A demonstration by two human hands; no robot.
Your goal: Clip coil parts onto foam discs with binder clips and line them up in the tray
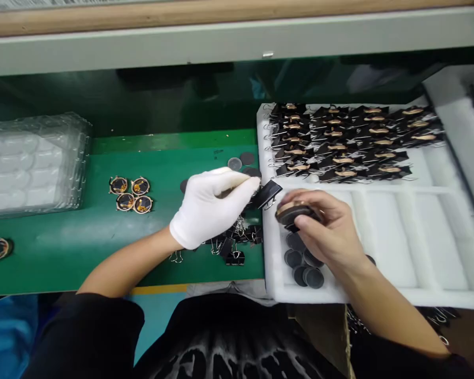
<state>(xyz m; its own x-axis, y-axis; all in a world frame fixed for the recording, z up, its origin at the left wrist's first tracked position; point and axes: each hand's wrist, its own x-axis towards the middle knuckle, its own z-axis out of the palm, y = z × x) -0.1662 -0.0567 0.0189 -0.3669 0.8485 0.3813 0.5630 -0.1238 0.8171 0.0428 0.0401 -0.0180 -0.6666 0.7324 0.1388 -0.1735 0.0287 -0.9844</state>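
Note:
My left hand [211, 208], in a white glove, pinches a black binder clip [269, 193] by its wire handle end. Facing it from the right, my bare right hand [332, 229] grips a round watch case [289, 213] with a gold-toned edge and a dark disc against it. Another black clip part seems to show under that case, but fingers hide most of it. Below the glove lies a pile of loose binder clips [235, 257] on the green mat. Dark round discs [247, 158] rest just beyond the glove.
A white foam tray [270, 252] holds rows of clipped watch cases [335, 147] and loose dark discs [314, 277]. Several gold-rimmed watch cases [142, 204] lie on the green mat [102, 247]. Stacked clear plastic trays [31, 168] stand left. A shelf edge [221, 45] crosses above.

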